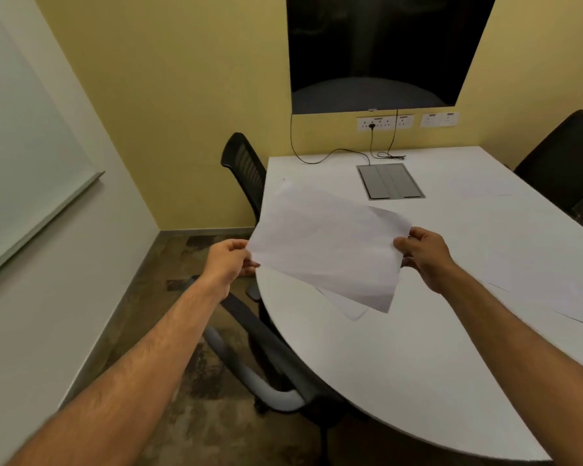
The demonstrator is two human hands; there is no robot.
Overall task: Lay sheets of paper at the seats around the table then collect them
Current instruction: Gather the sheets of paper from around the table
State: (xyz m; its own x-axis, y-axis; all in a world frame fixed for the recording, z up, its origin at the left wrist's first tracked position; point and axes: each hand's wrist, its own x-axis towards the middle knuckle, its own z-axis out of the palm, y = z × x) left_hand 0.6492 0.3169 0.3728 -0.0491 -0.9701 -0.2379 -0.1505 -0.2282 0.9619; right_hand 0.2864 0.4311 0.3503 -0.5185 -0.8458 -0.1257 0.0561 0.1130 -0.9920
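Note:
I hold a white sheet of paper (327, 247) in the air over the left edge of the white table (401, 381). My left hand (228, 260) pinches its left edge and my right hand (424, 255) pinches its right edge. Under the held sheet, a corner of another sheet (352, 309) lies flat on the table. On the right side of the table lie two faint white sheets, one near (546, 290) and one farther back (485, 190).
A black chair (246, 169) stands at the table's far left, another chair (276, 375) is tucked in at the near left, and a third (566, 159) at the right. A grey cable box (389, 181) and cables sit at the table's back, under a dark wall screen (384, 52).

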